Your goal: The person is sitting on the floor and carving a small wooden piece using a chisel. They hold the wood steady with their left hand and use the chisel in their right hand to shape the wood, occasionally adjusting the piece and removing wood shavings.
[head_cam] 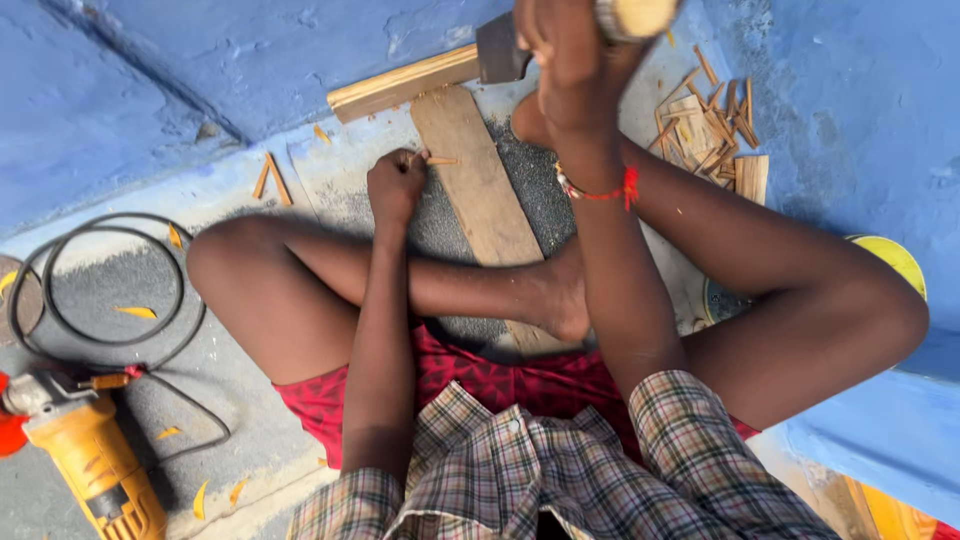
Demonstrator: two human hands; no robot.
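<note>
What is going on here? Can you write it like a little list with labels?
Place: a person sits on a grey floor by blue walls.
Left hand: pinches a small wood piece against a flat wooden board.
Right hand: raised, gripping a tool with a wooden handle and a dark metal head.
Near the board: a wooden strip lies across its far end.
Pile: cut wood pieces by the right knee.
Power tool: a yellow angle grinder with a black cord.
</note>
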